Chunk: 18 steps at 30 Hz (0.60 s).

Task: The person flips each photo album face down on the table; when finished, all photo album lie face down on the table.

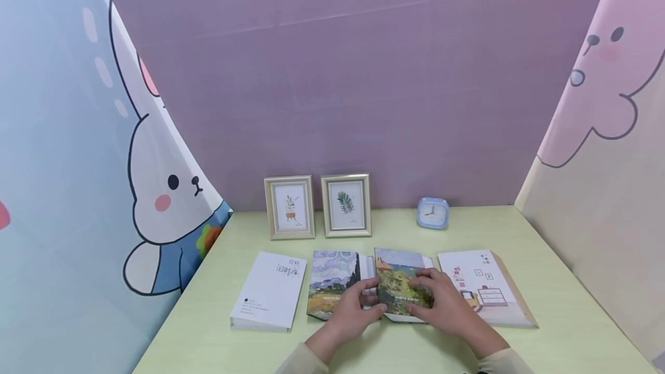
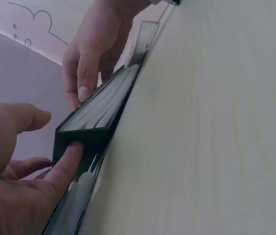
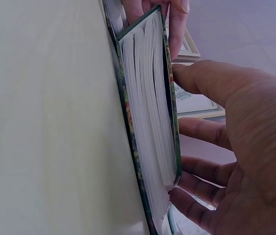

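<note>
In the head view, a photo album [image 1: 393, 285] with a painted landscape cover lies at the middle right of the table. My left hand [image 1: 349, 311] is at its left side; in the left wrist view a finger [image 2: 67, 161] presses on the album's dark green spine [image 2: 91, 136]. Fingertips of my right hand [image 1: 447, 305] rest on its cover from above and the right, as the right wrist view shows beside the white page edges [image 3: 145, 88]. Another photo album [image 1: 324, 279], with a cypress-and-sky painting, lies flat to the left, partly beneath my left hand.
A white album [image 1: 270, 293] lies at the left, and an album with furniture drawings [image 1: 493, 287] at the right, near my right forearm. Two picture frames [image 1: 312, 206] [image 1: 370, 206] and a blue alarm clock [image 1: 433, 227] stand at the back before a purple wall [image 1: 332, 85].
</note>
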Tool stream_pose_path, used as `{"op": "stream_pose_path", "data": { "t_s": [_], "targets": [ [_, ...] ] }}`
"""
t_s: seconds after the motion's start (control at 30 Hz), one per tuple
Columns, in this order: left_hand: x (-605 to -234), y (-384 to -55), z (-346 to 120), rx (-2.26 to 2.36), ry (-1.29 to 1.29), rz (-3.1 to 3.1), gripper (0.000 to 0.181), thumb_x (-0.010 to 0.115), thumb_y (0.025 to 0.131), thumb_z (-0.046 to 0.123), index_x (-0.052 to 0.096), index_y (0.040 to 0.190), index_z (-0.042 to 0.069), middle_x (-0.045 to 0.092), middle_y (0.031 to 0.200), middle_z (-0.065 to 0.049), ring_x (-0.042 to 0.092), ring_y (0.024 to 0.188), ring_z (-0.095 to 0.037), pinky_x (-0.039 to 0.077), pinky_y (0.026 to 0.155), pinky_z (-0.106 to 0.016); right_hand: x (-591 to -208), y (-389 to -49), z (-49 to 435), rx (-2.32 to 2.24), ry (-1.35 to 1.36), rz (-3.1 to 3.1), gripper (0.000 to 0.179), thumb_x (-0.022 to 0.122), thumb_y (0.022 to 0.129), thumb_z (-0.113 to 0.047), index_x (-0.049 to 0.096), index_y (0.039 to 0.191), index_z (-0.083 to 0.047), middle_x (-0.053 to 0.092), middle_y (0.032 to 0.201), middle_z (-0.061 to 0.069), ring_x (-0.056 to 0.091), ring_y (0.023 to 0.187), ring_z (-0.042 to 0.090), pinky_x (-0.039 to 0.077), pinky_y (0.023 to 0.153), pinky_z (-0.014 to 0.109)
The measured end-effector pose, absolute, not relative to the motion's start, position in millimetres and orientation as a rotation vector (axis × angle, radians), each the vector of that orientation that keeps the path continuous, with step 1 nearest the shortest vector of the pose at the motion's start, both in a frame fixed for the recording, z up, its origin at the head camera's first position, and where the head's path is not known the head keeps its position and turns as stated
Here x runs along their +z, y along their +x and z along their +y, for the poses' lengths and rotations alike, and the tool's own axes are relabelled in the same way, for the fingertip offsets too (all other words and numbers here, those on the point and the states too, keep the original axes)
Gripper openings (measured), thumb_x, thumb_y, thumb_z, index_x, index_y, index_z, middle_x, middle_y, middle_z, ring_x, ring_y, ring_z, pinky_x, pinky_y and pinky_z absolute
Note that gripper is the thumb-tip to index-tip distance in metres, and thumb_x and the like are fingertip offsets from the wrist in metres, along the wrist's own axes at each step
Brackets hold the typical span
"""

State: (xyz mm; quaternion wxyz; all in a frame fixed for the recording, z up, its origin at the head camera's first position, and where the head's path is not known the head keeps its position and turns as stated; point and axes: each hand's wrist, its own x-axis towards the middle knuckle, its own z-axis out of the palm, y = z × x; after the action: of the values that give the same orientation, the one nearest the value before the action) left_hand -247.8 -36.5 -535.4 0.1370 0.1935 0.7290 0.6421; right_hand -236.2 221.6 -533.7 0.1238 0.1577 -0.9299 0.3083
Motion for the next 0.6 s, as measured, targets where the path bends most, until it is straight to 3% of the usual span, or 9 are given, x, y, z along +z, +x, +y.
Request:
{"op": "stream_pose_path", "data": {
  "t_s": [0.37, 0.6],
  "targets": [
    [-531.4, -247.5, -37.0, 1.917, 0.516, 2.114, 0.061, 0.077, 0.095, 0.012, 0.053, 0.151, 0.008, 0.063, 0.133, -0.017, 0.064, 0.119, -0.029, 0.063, 0.084, -0.033, -534.6, -236.2, 220.6, 0.948, 0.459, -2.676, 0.047, 0.089, 0.082, -0.043, 0.075, 0.120, -0.019, 0.060, 0.138, 0.012, 0.056, 0.126, 0.040, 0.051, 0.101, 0.062],
    [-532.8, -248.7, -37.2, 1.977, 0.604, 2.080, 0.058, 0.070, 0.100, 0.010, 0.049, 0.154, 0.005, 0.051, 0.153, -0.015, 0.062, 0.124, -0.032, 0.061, 0.087, -0.029, -535.7, -237.0, 220.5, 0.971, 0.470, -2.647, 0.046, 0.089, 0.083, -0.044, 0.075, 0.120, -0.020, 0.061, 0.138, 0.011, 0.057, 0.125, 0.039, 0.051, 0.099, 0.062]
  ]
}}
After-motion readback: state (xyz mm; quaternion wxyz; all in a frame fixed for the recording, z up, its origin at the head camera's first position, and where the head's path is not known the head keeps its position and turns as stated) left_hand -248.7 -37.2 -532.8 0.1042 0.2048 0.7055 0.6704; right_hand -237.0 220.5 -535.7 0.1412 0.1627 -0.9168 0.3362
